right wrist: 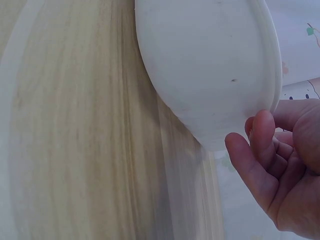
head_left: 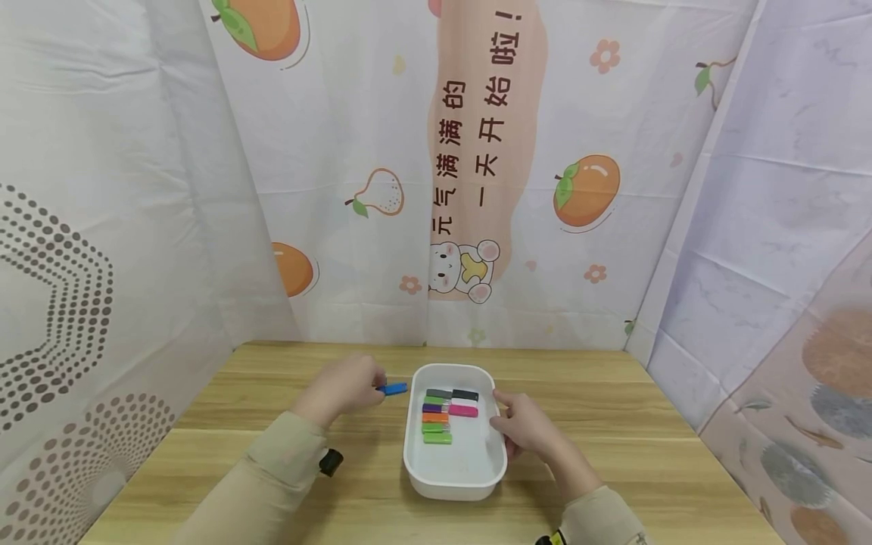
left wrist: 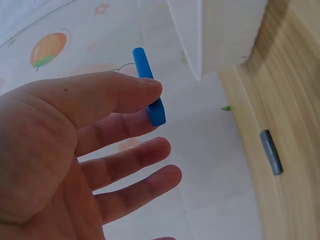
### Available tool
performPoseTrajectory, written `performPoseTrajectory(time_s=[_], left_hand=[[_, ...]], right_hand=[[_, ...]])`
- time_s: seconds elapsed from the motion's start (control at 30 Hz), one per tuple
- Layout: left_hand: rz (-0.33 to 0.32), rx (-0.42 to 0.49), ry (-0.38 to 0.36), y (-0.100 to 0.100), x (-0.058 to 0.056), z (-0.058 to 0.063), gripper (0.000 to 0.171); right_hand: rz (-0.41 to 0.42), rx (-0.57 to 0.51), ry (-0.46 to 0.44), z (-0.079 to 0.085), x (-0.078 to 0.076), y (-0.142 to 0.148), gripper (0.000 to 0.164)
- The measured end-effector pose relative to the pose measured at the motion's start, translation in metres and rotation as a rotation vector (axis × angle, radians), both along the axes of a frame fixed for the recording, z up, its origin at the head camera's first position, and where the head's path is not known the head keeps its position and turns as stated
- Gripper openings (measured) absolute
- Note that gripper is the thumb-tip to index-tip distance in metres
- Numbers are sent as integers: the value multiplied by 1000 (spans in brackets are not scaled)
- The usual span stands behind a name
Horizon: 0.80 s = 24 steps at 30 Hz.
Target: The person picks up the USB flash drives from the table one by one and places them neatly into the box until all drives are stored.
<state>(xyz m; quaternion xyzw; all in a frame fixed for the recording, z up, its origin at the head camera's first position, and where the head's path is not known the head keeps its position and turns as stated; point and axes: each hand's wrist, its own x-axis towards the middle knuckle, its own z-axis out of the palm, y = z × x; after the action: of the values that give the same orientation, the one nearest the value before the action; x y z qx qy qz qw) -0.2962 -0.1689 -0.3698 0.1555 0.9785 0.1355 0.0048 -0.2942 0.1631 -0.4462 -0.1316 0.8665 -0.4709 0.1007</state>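
Note:
My left hand pinches a small blue stick between thumb and index finger, just left of a white plastic box. In the left wrist view its other fingers are spread apart, and the stick is slim, with a thicker block at one end. My right hand holds the box by its right rim, with fingertips over the edge and others against the outer wall. Inside the box, small sticks lie in two columns: light green, orange, purple, grey, black, white and pink.
A dark grey stick lies on the wooden table, seen in the left wrist view. Printed curtains hang behind the table and at both sides. Black straps show at the wrists.

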Motion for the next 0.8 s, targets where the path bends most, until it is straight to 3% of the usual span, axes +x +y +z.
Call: performPoseTrajectory(time_s=[0.47,0.8], left_hand=[[-11,-3,-19,26,-9,21,7],[-22,4,-44,49,-16,26,4]], right_hand=[[8,-8,9,-1,-2,1,63],[5,-1,11,-1,-2,2,62]])
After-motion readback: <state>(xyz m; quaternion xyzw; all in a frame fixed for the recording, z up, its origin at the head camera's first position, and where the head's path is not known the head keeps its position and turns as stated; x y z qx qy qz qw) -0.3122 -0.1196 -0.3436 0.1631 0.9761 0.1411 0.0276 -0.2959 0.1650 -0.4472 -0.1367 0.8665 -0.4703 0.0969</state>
